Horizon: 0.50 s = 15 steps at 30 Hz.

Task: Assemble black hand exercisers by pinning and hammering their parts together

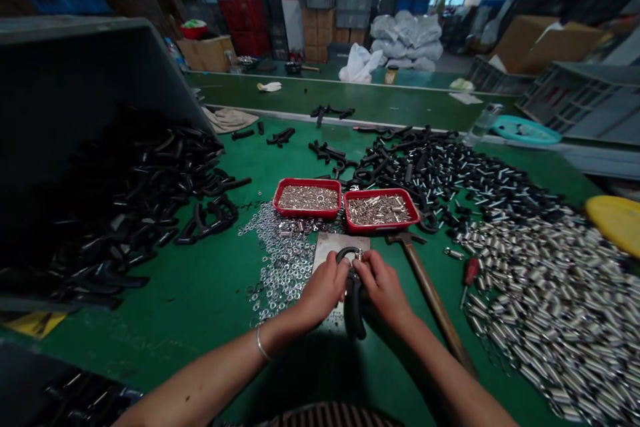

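Observation:
Both hands meet over a metal plate (323,245) in front of me. My left hand (323,288) is closed on a black curved tool part (356,313), which has a hooked upper end and a long handle hanging toward me. My right hand (385,283) pinches at the same part from the other side. A small silver coil spring (359,255) shows at the right fingertips, against the part; whether it is seated cannot be seen. Loose nuts (285,273) lie left of the plate. A hammer (425,280) rests to the right of my right hand.
Two red trays (341,197) (417,217) of small metal pieces stand beyond the plate. Springs (555,307) are heaped at right beside a red screwdriver (470,272). Black parts with bolts (450,170) lie behind them. A large bin (165,73) spills black handles (175,173) at left.

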{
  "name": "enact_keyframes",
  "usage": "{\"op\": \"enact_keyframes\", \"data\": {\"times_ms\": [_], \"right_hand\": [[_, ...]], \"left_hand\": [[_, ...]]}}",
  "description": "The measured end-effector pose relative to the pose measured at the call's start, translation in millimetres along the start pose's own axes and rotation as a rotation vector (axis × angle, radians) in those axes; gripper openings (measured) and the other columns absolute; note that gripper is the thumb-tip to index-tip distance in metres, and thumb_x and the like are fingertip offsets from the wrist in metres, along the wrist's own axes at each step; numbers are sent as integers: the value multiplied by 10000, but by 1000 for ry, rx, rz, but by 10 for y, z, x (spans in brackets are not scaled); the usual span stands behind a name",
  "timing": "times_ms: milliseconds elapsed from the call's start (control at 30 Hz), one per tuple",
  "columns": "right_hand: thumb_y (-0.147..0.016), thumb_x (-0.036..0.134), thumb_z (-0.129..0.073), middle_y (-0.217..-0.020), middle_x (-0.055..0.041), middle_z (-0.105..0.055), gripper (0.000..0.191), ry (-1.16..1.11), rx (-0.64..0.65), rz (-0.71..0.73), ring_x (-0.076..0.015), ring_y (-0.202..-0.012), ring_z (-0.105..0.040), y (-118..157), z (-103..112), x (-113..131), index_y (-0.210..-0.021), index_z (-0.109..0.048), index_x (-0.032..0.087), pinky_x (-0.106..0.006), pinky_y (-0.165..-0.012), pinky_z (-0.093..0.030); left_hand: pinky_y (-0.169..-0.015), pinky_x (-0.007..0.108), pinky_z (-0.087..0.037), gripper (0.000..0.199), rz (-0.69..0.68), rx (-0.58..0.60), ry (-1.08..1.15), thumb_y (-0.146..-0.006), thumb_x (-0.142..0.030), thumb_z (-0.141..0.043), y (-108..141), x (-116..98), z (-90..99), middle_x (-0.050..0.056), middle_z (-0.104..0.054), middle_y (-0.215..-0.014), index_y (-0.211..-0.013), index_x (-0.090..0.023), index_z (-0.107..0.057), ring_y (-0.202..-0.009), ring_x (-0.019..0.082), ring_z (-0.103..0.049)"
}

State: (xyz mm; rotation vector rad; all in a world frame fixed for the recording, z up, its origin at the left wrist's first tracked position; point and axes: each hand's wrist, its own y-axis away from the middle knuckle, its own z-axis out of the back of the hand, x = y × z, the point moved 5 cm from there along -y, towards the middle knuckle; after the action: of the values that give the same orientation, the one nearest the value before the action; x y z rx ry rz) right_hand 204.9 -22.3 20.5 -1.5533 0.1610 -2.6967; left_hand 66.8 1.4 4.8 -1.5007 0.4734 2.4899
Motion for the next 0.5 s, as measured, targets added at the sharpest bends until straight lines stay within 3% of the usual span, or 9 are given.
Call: {"op": "enact_keyframes", "data": {"times_ms": [100, 300, 500], "right_hand": [[-976, 410, -443, -641, 41, -551, 195, -59, 6, -17, -159, -577, -560, 41, 5, 30, -908, -480, 231, -250, -581, -397], [-984, 407, -443, -637, 45, -564, 189, -88, 44, -52, -148, -542, -560, 76, 21, 158, -929, -488, 232, -249, -564, -408], [-968, 488, -452, -678, 36, -515, 302, -291, 203, -121, -118, -545, -492, 86, -22, 117, -891, -524, 204, -231, -505, -384]], "left_hand": [[-622, 291, -423, 266, -60, -45, -70, -996, -422, -340, 24, -44, 24, 29, -602, -760, -982, -205, -494, -676, 188, -612], [-601, 290, -431, 335, -11, -92, -120, -1022, -433, -241, 113, -49, 41, 26, -616, -701, -1082, -187, -461, -657, 203, -635], [-709, 334, -480, 400, -185, 9, -449, -1019, -492, -243, 135, -175, 140, 117, -697, -958, -1131, -173, -455, -852, 257, -697]]}}
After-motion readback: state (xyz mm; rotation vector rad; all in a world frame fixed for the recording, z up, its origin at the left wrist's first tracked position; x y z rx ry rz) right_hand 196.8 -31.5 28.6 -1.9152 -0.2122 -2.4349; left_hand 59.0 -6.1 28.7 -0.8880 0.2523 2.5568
